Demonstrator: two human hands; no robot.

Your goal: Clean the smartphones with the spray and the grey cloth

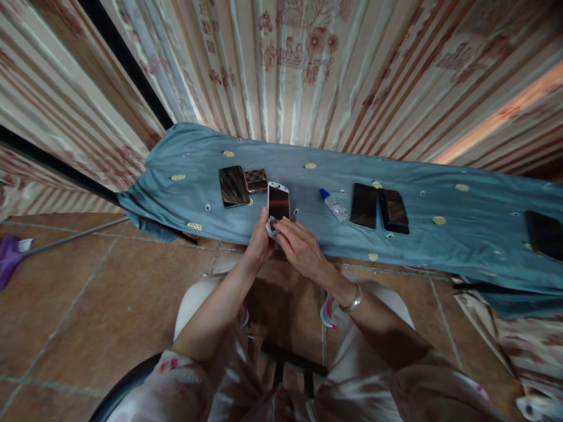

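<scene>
You have one view only, from the camera on your head. It looks forward and steeply down past your own forearms and lap to the cloth-covered surface [440, 199], which crosses the frame close ahead. Curtains [308, 64] fill the top, floor tiles [88, 293] the lower left. The wide lens bends straight edges.

Your left hand [260, 241] grips the lower end of a white-framed phone [278, 202]; your right hand [299, 246] pinches a small white wipe [273, 225] against it. Left of your hands: two dark phones [233, 186] on the blue cloth [440, 246]. Right: a small bottle [333, 206], then two more phones [364, 206].
</scene>
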